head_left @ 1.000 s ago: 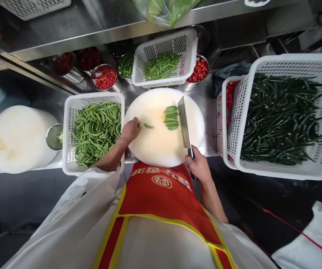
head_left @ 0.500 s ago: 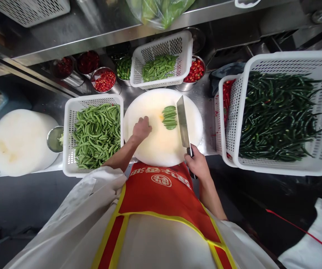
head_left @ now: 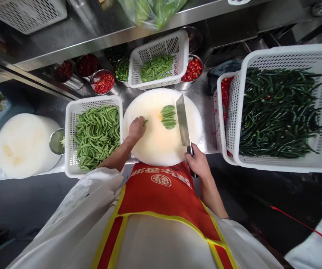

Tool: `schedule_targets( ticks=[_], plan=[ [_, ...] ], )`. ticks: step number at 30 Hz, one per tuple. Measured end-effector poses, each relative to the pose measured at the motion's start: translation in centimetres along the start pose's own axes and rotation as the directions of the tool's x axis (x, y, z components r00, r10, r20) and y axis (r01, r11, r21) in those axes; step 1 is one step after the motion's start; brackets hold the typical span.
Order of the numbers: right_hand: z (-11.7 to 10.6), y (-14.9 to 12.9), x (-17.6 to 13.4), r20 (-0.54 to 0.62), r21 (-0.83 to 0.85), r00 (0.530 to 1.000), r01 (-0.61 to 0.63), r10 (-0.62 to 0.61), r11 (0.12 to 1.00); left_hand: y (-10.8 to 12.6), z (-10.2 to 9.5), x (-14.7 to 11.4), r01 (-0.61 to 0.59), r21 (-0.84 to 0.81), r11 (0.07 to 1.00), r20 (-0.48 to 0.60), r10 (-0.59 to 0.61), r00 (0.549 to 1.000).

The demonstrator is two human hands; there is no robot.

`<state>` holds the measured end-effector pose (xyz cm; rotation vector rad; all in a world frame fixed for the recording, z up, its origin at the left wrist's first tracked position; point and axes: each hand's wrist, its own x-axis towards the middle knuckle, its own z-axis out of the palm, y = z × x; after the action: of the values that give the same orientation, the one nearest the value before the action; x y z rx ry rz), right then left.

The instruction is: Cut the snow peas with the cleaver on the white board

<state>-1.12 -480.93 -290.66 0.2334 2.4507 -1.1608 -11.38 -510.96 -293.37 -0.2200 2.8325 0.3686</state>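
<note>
Our right hand (head_left: pixel 197 161) grips a cleaver (head_left: pixel 182 120) over the right side of the board (head_left: pixel 161 149), just beside a row of pods (head_left: pixel 168 117). In our left hand (head_left: pixel 137 127) we pinch a single pod (head_left: pixel 145 121), one end poking out. To our left stands a basket (head_left: pixel 70 149) of green pods (head_left: pixel 97 136), behind the board a smaller basket (head_left: pixel 161 49), and to our right a crate (head_left: pixel 234 119) of dark chillies (head_left: pixel 281 112).
</note>
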Motion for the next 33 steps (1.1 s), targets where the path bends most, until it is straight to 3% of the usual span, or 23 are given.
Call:
schedule_targets(
  ticks=[6, 10, 13, 16, 19, 23, 28, 33],
  plan=[
    [0.0, 0.0, 0.0, -0.014, -0.009, 1.0, 0.015, -0.015, 1.0, 0.1, 0.2, 1.5, 0.049, -0.028, 0.998, -0.044, -0.05, 0.998],
    [0.0, 0.0, 0.1, -0.015, 0.002, 1.0, -0.002, 0.002, 1.0, -0.5, -0.7, 2.3, 0.003, -0.045, 0.999, -0.046, -0.005, 0.999],
    [0.1, 0.2, 0.1, -0.011, 0.012, 1.0, -0.006, 0.006, 1.0, 0.5, -1.5, 3.0, -0.088, -0.125, 0.988, -0.05, 0.082, 0.995],
    [0.1, 0.3, 0.1, -0.022, 0.017, 1.0, 0.002, -0.001, 1.0, 2.8, -1.8, 3.8, -0.23, -0.245, 0.942, -0.043, 0.227, 0.973],
    [0.2, 0.4, 0.1, -0.027, 0.019, 1.0, 0.005, -0.004, 1.0, 5.4, -1.4, 4.7, -0.346, -0.297, 0.89, -0.021, 0.356, 0.934],
    [0.2, 0.4, 0.1, -0.03, 0.013, 0.999, 0.011, -0.011, 1.0, 7.2, -0.2, 6.0, -0.423, -0.283, 0.86, -0.008, 0.439, 0.898],
    [0.2, 0.3, 0.0, -0.029, 0.032, 1.0, 0.007, -0.006, 0.999, 7.1, 0.4, 6.9, -0.417, -0.338, 0.844, -0.003, 0.442, 0.897],
    [0.1, 0.2, 0.0, -0.021, 0.057, 1.0, -0.001, 0.002, 0.998, 6.3, -0.3, 8.2, -0.363, -0.546, 0.755, -0.061, 0.397, 0.916]
  ],
)
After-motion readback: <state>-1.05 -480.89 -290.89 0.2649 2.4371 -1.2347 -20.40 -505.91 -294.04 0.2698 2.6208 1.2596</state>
